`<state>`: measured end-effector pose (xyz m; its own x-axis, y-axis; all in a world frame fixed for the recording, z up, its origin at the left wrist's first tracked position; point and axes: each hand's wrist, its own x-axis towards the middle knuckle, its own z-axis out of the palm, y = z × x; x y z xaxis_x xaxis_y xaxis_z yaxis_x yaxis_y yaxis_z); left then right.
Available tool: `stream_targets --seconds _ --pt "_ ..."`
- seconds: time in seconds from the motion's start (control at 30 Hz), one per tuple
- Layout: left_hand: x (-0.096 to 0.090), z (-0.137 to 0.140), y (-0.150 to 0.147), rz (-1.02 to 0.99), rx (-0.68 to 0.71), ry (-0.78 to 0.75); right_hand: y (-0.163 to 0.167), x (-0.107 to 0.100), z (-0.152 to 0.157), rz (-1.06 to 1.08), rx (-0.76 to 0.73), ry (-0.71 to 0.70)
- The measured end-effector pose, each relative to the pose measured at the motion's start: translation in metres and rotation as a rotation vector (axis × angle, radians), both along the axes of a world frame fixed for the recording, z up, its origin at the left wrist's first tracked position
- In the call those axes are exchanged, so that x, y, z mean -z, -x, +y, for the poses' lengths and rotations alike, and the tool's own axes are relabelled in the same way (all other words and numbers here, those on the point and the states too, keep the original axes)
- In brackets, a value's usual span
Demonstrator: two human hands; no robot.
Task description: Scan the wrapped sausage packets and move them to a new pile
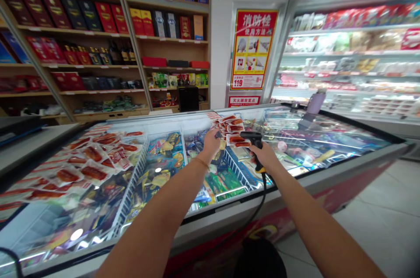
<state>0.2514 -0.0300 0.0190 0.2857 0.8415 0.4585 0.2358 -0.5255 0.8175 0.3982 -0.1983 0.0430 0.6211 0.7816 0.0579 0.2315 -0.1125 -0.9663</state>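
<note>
Head view: one handheld scanner (255, 137), black with yellow at the foot of its grip, held over the glass top of a chest freezer (305, 190), right of centre; its nose points left, the head's long axis running roughly left to right, while the grip runs downward and slightly right. One right hand (264, 155), fingers closed around that grip. One black cord (262, 199), leaving the grip's foot and curving down across the freezer's front edge. One sausage packet (238, 140), just beneath the scanner's nose, long axis left to right. One cluster of sausage packets (231, 122), behind it on the glass. One left hand (211, 143), at the cluster's left edge, fingers bent; whether they pinch a packet cannot be told. One spread of similar packets (95, 153), on the glass at left, many lying aslant. One purple bottle (316, 102), upright at the freezer's far right. One red and yellow poster (252, 48), on the wall behind.
</note>
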Motion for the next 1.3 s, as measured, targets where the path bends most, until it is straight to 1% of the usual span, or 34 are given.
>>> stream_targets --seconds 0.1,0.17,0.27,0.33,0.4,0.47,0.53,0.57,0.63,0.7,0.83,0.93,1.0,1.03,1.07,1.17,1.23,1.3 --pt "-0.002 0.004 0.054 0.145 -0.134 -0.026 0.023 0.003 0.015 -0.006 -0.079 0.008" --pt "-0.003 0.009 0.096 0.338 -0.277 -0.054 0.044 0.001 0.026 -0.013 -0.136 0.009" --pt "-0.006 0.019 0.161 0.682 -0.531 -0.068 0.082 -0.006 0.044 -0.039 -0.219 0.007" --pt "-0.008 0.028 0.204 0.839 -0.638 -0.085 0.108 -0.013 0.055 -0.037 -0.278 -0.009" --pt "-0.011 0.037 0.244 0.946 -0.686 -0.135 0.132 -0.016 0.066 -0.022 -0.333 -0.036" --pt "-0.014 0.044 0.276 1.035 -0.675 -0.151 0.153 -0.016 0.075 -0.003 -0.369 -0.069" --pt "-0.017 0.048 0.298 1.108 -0.647 -0.136 0.168 -0.009 0.082 0.027 -0.375 -0.104" --pt "-0.018 0.05 0.304 1.131 -0.632 -0.13 0.172 -0.005 0.085 0.051 -0.373 -0.119" --pt "-0.02 0.05 0.307 1.151 -0.605 -0.137 0.177 0.005 0.086 0.104 -0.37 -0.123" --pt "-0.021 0.049 0.299 1.137 -0.571 -0.169 0.177 0.014 0.085 0.147 -0.384 -0.112" --pt "-0.018 0.043 0.262 1.064 -0.483 -0.197 0.168 0.019 0.079 0.234 -0.397 -0.115" --pt "-0.014 0.036 0.229 0.994 -0.351 -0.158 0.163 0.018 0.079 0.271 -0.361 -0.127" --pt "-0.013 0.032 0.214 0.918 -0.284 -0.142 0.162 0.017 0.079 0.268 -0.373 -0.131" --pt "-0.012 0.03 0.21 0.865 -0.291 -0.141 0.162 0.017 0.079 0.266 -0.39 -0.126" --pt "-0.011 0.029 0.208 0.804 -0.332 -0.139 0.163 0.017 0.079 0.262 -0.406 -0.115" --pt "-0.007 0.026 0.213 0.644 -0.507 -0.062 0.165 0.017 0.078 0.253 -0.428 -0.066" --pt "-0.004 0.024 0.222 0.633 -0.553 0.024 0.167 0.017 0.077 0.241 -0.423 -0.058" --pt "0.0 0.019 0.228 0.672 -0.549 0.072 0.169 0.017 0.076 0.228 -0.424 -0.069"
